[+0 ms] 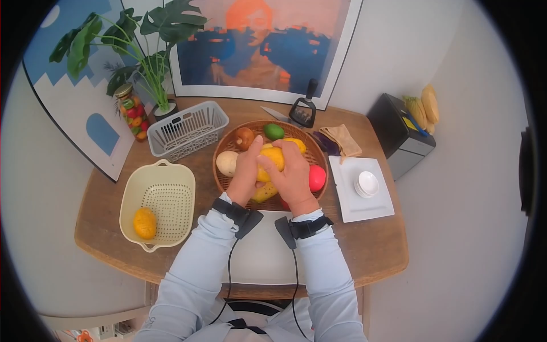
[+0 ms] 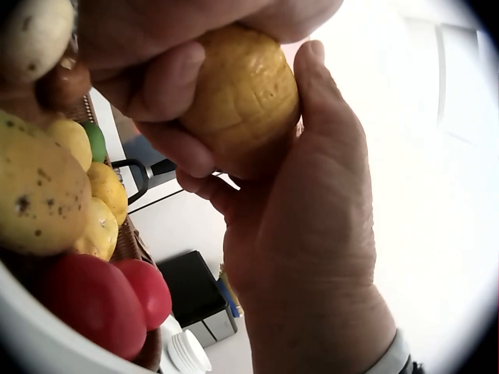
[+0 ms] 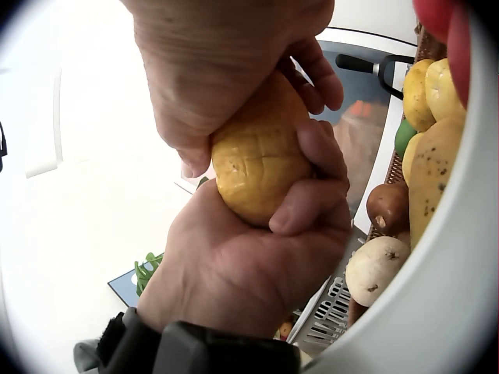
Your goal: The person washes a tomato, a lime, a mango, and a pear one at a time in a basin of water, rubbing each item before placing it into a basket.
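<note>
A yellow fruit [image 1: 270, 166] with grooved, wrinkled skin is gripped between both hands above a round wicker basket [image 1: 219, 185]. My left hand [image 1: 245, 175] curls its fingers around one side, as the right wrist view shows the fruit [image 3: 261, 167]. From the other side my right hand [image 1: 292, 176] holds it, thumb along the fruit [image 2: 249, 86] in the left wrist view. Around the hands in the basket lie a brown onion-like bulb [image 1: 245, 138], a pale round vegetable [image 1: 226, 163], a green fruit [image 1: 274, 131], a red round one [image 1: 317, 178] and a spotted yellow fruit [image 1: 264, 194].
At the left stands a cream colander [image 1: 176, 196] with a similar yellow fruit [image 1: 145, 223] inside. Behind it are a grey basket [image 1: 188, 128] and a jar [image 1: 133, 114]. A knife [image 1: 274, 113] and grater [image 1: 302, 113] lie behind; a white tray [image 1: 370, 210] bears small bowls [image 1: 366, 184].
</note>
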The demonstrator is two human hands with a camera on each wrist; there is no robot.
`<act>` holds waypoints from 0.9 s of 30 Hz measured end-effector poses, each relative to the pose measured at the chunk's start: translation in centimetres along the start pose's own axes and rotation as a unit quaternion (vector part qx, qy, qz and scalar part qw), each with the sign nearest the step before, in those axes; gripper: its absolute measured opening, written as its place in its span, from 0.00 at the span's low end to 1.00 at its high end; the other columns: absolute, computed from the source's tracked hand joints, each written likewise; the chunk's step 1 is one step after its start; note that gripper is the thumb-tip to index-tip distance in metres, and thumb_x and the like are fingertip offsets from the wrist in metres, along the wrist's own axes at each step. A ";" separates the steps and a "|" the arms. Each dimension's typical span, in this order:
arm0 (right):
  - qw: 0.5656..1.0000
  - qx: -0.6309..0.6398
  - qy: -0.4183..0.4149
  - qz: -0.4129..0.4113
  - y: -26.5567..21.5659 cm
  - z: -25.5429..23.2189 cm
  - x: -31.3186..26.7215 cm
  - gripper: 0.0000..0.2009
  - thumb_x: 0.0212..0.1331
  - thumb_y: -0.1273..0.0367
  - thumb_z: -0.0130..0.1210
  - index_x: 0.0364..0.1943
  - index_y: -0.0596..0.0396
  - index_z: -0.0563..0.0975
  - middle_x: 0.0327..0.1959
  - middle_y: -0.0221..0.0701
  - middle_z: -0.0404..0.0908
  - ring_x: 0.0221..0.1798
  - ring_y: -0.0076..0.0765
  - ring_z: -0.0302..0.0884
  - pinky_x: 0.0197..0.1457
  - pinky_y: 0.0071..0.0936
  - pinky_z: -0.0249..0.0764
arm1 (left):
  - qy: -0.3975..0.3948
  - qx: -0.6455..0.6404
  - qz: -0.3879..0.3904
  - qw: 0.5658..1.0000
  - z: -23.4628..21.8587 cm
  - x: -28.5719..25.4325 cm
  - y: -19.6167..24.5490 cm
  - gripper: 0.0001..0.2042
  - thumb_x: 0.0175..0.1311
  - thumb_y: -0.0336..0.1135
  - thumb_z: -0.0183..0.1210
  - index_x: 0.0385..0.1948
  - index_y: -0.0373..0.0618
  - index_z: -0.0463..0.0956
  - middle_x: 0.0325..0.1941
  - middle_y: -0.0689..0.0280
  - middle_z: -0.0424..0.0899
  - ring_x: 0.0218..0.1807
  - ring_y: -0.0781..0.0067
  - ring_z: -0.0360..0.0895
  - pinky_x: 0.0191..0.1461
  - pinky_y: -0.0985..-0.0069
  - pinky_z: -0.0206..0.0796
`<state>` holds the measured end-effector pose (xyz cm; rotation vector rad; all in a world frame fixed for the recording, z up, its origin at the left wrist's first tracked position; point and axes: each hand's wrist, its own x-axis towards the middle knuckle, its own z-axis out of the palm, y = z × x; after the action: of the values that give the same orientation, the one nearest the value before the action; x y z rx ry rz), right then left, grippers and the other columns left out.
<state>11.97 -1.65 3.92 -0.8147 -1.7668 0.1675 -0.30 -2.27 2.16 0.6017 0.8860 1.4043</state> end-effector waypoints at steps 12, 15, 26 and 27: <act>0.986 0.089 -0.033 0.134 2.4 0.1 -0.4 0.21 0.59 0.55 0.63 0.44 0.61 0.78 0.37 0.43 0.83 0.39 0.49 0.82 0.44 0.36 0.77 | 0.012 0.102 0.080 0.991 0.7 -0.3 -0.5 0.19 0.69 0.53 0.56 0.34 0.43 0.77 0.35 0.64 0.82 0.29 0.80 0.76 0.24 0.82 0.64; 0.995 0.085 -0.021 0.051 0.8 0.0 -0.1 0.22 0.59 0.55 0.64 0.44 0.63 0.77 0.36 0.43 0.82 0.37 0.47 0.82 0.43 0.36 0.77 | 0.026 -0.051 0.016 0.998 1.2 -0.8 0.4 0.19 0.70 0.53 0.55 0.33 0.43 0.77 0.34 0.65 0.82 0.27 0.80 0.76 0.22 0.83 0.63; 0.966 0.077 -0.064 0.238 2.9 -0.2 -0.5 0.28 0.61 0.46 0.57 0.42 0.64 0.79 0.33 0.48 0.84 0.38 0.52 0.83 0.41 0.39 0.77 | -0.017 0.132 0.149 0.980 0.6 0.8 -2.2 0.21 0.71 0.54 0.54 0.37 0.41 0.79 0.30 0.66 0.82 0.24 0.81 0.76 0.18 0.84 0.60; 0.969 0.094 -0.068 0.218 2.4 -0.3 -0.4 0.28 0.61 0.46 0.57 0.42 0.64 0.79 0.33 0.48 0.84 0.38 0.52 0.83 0.41 0.39 0.77 | -0.022 0.100 0.104 0.989 0.7 0.1 -1.2 0.21 0.71 0.55 0.54 0.37 0.41 0.79 0.30 0.66 0.82 0.24 0.81 0.76 0.17 0.84 0.59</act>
<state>13.36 -0.17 2.59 -1.0613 -1.6435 0.6860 0.94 -2.16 1.49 0.8961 0.9574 1.4910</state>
